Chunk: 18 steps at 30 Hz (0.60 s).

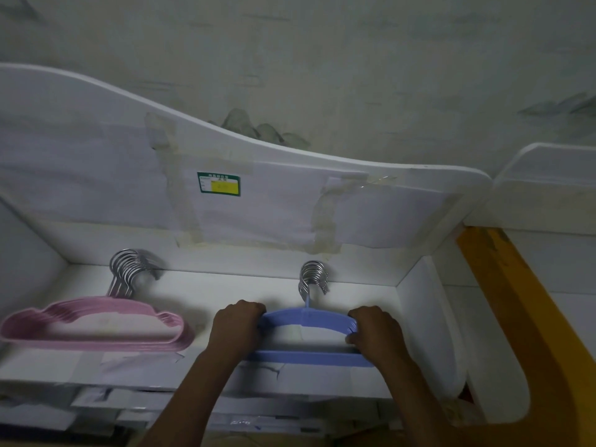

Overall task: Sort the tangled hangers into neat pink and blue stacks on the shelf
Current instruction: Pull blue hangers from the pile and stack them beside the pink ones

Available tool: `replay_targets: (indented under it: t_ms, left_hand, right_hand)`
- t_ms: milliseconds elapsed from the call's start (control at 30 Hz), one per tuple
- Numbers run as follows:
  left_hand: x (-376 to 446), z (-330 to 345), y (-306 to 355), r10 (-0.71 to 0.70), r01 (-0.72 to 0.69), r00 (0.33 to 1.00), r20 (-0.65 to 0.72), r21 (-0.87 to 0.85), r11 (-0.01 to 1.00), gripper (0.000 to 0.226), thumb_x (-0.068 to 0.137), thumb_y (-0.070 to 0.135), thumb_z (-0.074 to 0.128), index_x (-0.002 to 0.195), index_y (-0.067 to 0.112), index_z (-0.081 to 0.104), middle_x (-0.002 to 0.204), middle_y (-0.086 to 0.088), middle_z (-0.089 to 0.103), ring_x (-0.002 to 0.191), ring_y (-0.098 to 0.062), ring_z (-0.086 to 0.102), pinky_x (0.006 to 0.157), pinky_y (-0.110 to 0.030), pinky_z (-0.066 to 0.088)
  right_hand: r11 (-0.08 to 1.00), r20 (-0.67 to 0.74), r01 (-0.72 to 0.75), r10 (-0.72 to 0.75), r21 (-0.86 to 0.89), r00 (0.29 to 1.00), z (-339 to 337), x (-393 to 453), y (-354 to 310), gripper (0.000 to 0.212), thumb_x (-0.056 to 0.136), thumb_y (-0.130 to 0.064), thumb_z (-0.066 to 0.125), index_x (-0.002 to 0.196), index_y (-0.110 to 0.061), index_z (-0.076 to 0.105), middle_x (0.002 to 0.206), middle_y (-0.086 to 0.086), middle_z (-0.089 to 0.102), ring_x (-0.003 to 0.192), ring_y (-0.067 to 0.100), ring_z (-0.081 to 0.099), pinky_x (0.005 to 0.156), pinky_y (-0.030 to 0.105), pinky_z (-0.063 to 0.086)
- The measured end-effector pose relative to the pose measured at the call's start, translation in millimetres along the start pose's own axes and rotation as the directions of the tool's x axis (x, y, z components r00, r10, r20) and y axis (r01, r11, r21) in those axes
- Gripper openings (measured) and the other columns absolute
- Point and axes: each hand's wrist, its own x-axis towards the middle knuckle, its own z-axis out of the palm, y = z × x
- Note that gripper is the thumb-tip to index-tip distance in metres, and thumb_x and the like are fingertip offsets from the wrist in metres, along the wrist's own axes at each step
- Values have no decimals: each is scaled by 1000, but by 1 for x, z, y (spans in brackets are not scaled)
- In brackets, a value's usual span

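Observation:
A stack of blue hangers (309, 319) lies flat on the white shelf (225, 291), right of centre, its metal hooks (312, 279) bunched against the back wall. My left hand (238, 324) grips the stack's left end and my right hand (375, 327) grips its right end, fingers curled over the top edge. To the left lies a stack of pink hangers (96, 324), slightly fanned, with its hooks (132, 266) also pointing to the back. Neither hand touches the pink stack.
The shelf is boxed in by a white back panel (274, 214) with taped paper and a green-yellow label (218, 184), and a white side wall (429, 317) at the right. A yellow curved frame (503, 301) stands further right. Taped paper covers the shelf's front edge.

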Motion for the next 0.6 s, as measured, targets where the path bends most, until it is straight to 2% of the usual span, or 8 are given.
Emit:
replay_targets:
  t_ms: [167,300,433,600]
  left_hand:
    - [6,-4,9,40,-41,999,26,42,998,20,85,20,55,103,25,63,103,-1,66,94,-26,65,70,-30,42]
    - [18,-8,31,68,-71,996,59,41,997,21,86,17,55,101,25,65,105,-2,66,96,-26,65,73,-29,43]
    - [26,-6,38,78,-86,994,79,99,991,21,86,6,52,97,17,66,106,-7,66,97,-28,64,75,-30,44]
    - [31,-8,35,128,-135,990,66,115,984,21,87,8,52,99,16,67,107,-9,65,98,-30,63,79,-33,47]
  right_hand:
    - [1000,23,24,-24,15,999,-1,-1,-2,17,85,-36,70,93,-23,64,82,-5,58,72,11,56,65,20,44]
    - [996,-26,85,-86,-29,996,-1,7,-19,13,86,-26,67,98,-21,68,85,-5,59,79,14,61,65,21,38]
    - [996,-28,46,-49,-78,998,2,11,-28,15,91,-24,63,103,-16,69,98,3,70,89,18,67,67,21,42]
    - [997,-9,10,-11,-73,1000,6,10,-26,18,93,-27,62,104,-15,70,98,4,72,88,16,68,68,20,43]
